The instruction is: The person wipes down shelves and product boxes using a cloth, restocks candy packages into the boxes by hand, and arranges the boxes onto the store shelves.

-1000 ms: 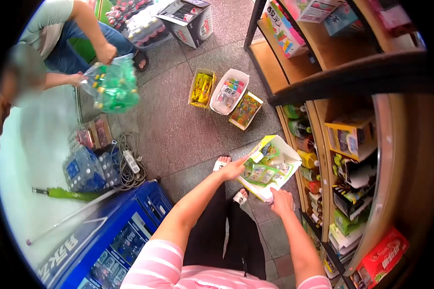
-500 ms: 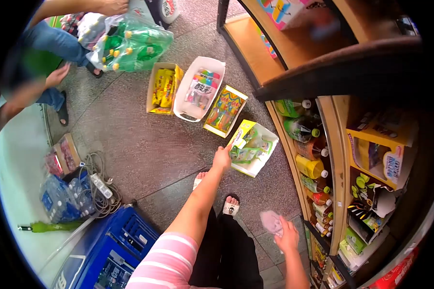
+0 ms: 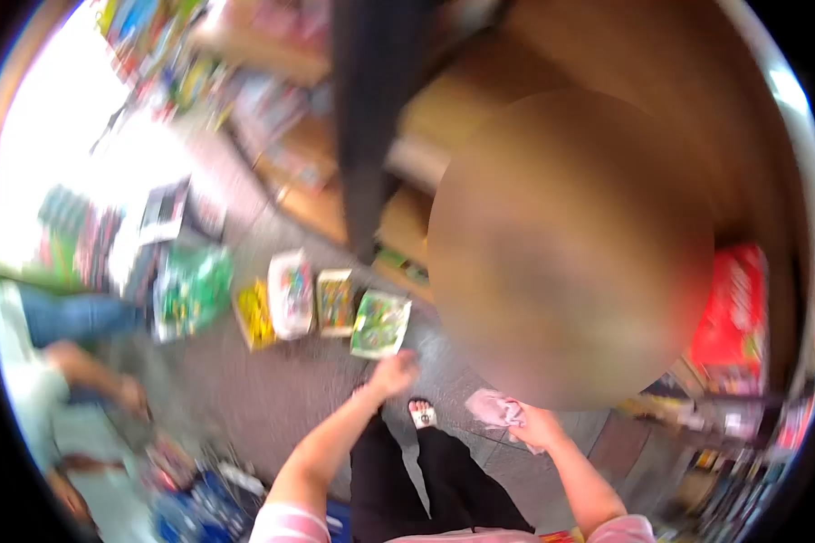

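Pink cloth [image 3: 491, 407]: bunched at the person's right side, above the floor [image 3: 290, 389], loose folds spilling beyond the fingers.
Right hand [image 3: 536, 425]: grip closed around one end of the cloth.
Left hand [image 3: 396, 373]: just beside the near edge of the carton of green packets [image 3: 405, 319]; blur hides contact, and whether this grip is open or closed cannot be told.
Step with the cloth: apparently holding it ready, the other hand at the carton.
Move from here: would call for gathered folds and clearance from the wooden shelving [image 3: 319, 208].
Floor row: patterned-packet carton [image 3: 336, 333], white tub [image 3: 290, 333], yellow carton [image 3: 262, 343], side by side.
Beyond: bagged green bottles [image 3: 190, 288]; farther left, a co-worker's hand [image 3: 134, 396].
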`<state>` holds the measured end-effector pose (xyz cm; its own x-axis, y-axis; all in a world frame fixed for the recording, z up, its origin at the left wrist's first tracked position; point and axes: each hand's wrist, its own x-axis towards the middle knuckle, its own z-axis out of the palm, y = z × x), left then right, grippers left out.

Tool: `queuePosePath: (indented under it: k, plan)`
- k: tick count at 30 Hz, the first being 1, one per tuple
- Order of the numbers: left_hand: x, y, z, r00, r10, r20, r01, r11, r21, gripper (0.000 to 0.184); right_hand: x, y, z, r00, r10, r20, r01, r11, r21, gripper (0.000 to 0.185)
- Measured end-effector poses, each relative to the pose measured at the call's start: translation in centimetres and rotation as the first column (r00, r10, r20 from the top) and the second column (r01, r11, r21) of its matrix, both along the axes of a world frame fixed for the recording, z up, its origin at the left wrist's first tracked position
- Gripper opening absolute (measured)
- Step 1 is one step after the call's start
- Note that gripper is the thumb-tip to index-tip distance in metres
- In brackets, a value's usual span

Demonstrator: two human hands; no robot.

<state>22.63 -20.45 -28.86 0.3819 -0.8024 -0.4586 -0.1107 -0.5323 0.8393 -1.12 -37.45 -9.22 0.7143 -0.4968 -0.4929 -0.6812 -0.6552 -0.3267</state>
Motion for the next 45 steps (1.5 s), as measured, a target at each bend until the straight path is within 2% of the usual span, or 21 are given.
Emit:
queuePosePath:
  k: [2, 5, 6, 8, 11, 15, 17, 19, 21, 22, 23, 25, 27, 29, 31, 33, 35, 38, 41, 44, 45]
  plan:
    - [-2.5, -4.9, 12.3, 0.959, -0.213, -0.187, 0.179, 0.967, -0.184, 0.046, -2.0, -0.4, 5.5, 0.979, -0.153, 0.132, 0.128, 0.975, 0.18, 0.053]
    - [-5.1, -10.5, 28.5, 0.932, -0.35, 0.089, 0.349, 0.81, -0.471, 0.036, -6.4, -1.7, 10.6, 0.879, -0.451, 0.154, 0.404, 0.876, 0.263, 0.072]
    - [-6.0, -12.4, 32.9, 0.935, -0.324, 0.142, 0.353, 0.836, -0.42, 0.033, -8.6, -2.7, 9.8, 0.751, -0.546, 0.371, 0.432, 0.832, 0.349, 0.076]
    - [-7.9, -16.5, 38.0, 0.935, -0.333, 0.122, 0.348, 0.794, -0.498, 0.028, -11.0, -4.3, 14.1, 0.43, -0.818, 0.382, 0.444, 0.56, 0.699, 0.065]
    - [-12.7, -22.8, 41.7, 0.938, -0.28, 0.205, 0.345, 0.812, -0.47, 0.03, -16.4, -6.9, 18.7, 0.032, -0.959, 0.281, 0.351, 0.274, 0.895, 0.06]
    - [-23.1, -30.1, 46.2, 0.94, -0.265, 0.214, 0.338, 0.811, -0.477, 0.042, -24.6, -11.8, 22.8, -0.11, -0.942, 0.316, 0.165, 0.296, 0.941, 0.051]
    - [-27.1, -35.4, 46.8, 0.918, -0.181, 0.353, 0.316, 0.872, -0.373, 0.053, -28.6, -14.9, 22.6, -0.099, -0.921, 0.377, 0.153, 0.36, 0.92, 0.049]
    - [-29.3, -38.8, 47.5, 0.83, -0.144, 0.538, 0.28, 0.943, -0.178, 0.044, -31.5, -17.0, 22.6, -0.032, -0.928, 0.372, 0.184, 0.361, 0.914, 0.048]
    - [-27.6, -44.2, 39.4, 0.873, -0.067, 0.483, 0.393, 0.682, -0.617, 0.033, -33.4, -18.0, 24.0, 0.001, -0.926, 0.377, 0.201, 0.369, 0.907, 0.049]
    - [-29.0, -40.9, 45.9, 0.871, -0.16, 0.465, 0.33, 0.891, -0.312, 0.032, -34.3, -18.8, 23.9, -0.009, -0.907, 0.42, 0.218, 0.408, 0.887, 0.05]
    - [-28.6, -40.9, 46.0, 0.873, -0.142, 0.467, 0.311, 0.899, -0.308, 0.032, -35.0, -19.4, 23.7, -0.014, -0.889, 0.457, 0.232, 0.442, 0.867, 0.05]
    - [-27.5, -39.9, 46.9, 0.603, -0.277, 0.748, 0.489, 0.869, -0.072, 0.031, -36.2, -20.8, 24.3, -0.01, -0.889, 0.457, 0.254, 0.44, 0.861, 0.053]
    - [-27.7, -35.6, 49.6, 0.637, -0.345, 0.689, 0.32, 0.932, 0.17, 0.031, -36.8, -21.1, 26.3, -0.066, -0.945, 0.321, 0.159, 0.308, 0.938, 0.05]
    - [-27.3, -30.1, 49.9, 0.649, -0.095, 0.755, 0.338, 0.925, -0.174, 0.029, -36.6, -21.7, 26.1, -0.05, -0.946, 0.322, 0.085, 0.317, 0.945, 0.046]
    - [-26.8, -26.1, 48.6, 0.672, -0.107, 0.733, 0.261, 0.96, -0.099, 0.029, -35.4, -22.1, 25.7, 0.149, -0.676, 0.722, 0.267, 0.73, 0.629, 0.043]
    - [-26.6, -24.0, 47.2, 0.695, -0.118, 0.709, 0.197, 0.98, -0.03, 0.028, -33.1, -22.2, 27.4, 0.265, -0.604, 0.752, 0.286, 0.794, 0.537, 0.037]
    - [-26.4, -22.7, 46.1, 0.831, 0.003, 0.556, 0.101, 0.982, -0.157, 0.027, -29.9, -21.6, 29.5, 0.577, -0.171, 0.798, 0.33, 0.943, -0.036, 0.029]
    - [-25.5, -22.6, 46.5, 0.813, -0.018, 0.582, 0.109, 0.987, -0.121, 0.028, -23.9, -21.2, 31.4, 0.604, -0.129, 0.786, 0.439, 0.877, -0.193, 0.038]
    - [-24.6, -22.9, 47.0, 0.757, -0.072, 0.649, 0.16, 0.984, -0.077, 0.031, -19.0, -21.0, 32.6, 0.918, -0.223, 0.328, 0.348, 0.851, -0.393, 0.064]
    - [-25.1, -22.8, 47.5, 0.768, 0.023, 0.639, 0.146, 0.966, -0.211, 0.046, -17.2, -19.9, 31.2, 0.955, -0.183, 0.234, 0.25, 0.921, -0.298, 0.063]
    - [-25.5, -23.4, 48.7, 0.619, 0.031, 0.785, 0.242, 0.943, -0.228, 0.049, -17.2, -19.6, 30.5, 0.921, -0.228, 0.317, 0.325, 0.898, -0.298, 0.056]
